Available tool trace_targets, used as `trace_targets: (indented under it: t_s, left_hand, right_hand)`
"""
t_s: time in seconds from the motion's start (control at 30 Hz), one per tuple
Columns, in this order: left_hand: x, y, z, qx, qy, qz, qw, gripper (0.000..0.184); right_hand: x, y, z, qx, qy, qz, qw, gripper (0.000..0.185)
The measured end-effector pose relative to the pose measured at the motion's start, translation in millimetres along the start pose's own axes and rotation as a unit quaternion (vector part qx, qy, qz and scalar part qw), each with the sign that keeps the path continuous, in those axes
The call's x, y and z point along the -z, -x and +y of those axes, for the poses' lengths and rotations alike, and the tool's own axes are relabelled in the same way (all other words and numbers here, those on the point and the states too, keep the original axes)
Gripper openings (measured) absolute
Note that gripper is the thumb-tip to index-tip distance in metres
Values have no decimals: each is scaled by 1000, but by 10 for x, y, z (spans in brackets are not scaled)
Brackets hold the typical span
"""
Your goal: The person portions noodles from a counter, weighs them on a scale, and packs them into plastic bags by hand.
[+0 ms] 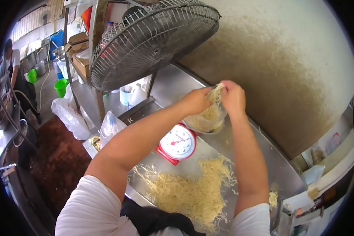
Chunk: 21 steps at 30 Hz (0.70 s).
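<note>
A clear plastic bag (208, 125) of noodles stands above the red dial scale (177, 144), hiding most of its top. My left hand (196, 100) is closed at the bag's mouth, its fingertips partly hidden by noodles. On the other side, my right hand (233, 98) pinches a bunch of pale noodles (215, 93) that hangs down into the bag. Close to my body, a wide heap of loose noodles (188, 192) spreads over the steel table (220, 146). The scale's white dial faces me.
A large wire-caged fan (157, 47) juts over the table's far left. Plastic bags (111, 128) hang by the left edge, near a steel shelf rack (96, 106). A stained wall (271, 78) borders the right side. Far left, another person (17, 74) stands by green buckets (61, 87).
</note>
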<state>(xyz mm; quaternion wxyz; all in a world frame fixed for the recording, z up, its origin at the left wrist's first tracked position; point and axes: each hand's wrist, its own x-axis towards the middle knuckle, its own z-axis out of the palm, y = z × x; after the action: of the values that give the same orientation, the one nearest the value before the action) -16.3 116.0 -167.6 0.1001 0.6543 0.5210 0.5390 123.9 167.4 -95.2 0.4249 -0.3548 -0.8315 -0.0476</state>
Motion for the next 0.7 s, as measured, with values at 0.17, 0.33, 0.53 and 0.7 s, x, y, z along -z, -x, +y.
trace_targets:
  t_s: [0.17,0.33,0.53,0.7]
  left_hand:
    - [-164,-221,-1,57,-79,-36,995,28]
    - [-229,-471,-125,102,155,1,983,24]
    - [-293,-395,22,87,263,-110,954,22]
    - [-219,-509,93,81,319,-26,944,22]
  right_hand:
    - [170,38,-4,-20,31,-52,998,17]
    - [221,144,159,-106,26,-170,979,17]
    - [201,-47,116,-133,-190,-39,972,17]
    - [374,-81,49,-164,-263,-47,950,20]
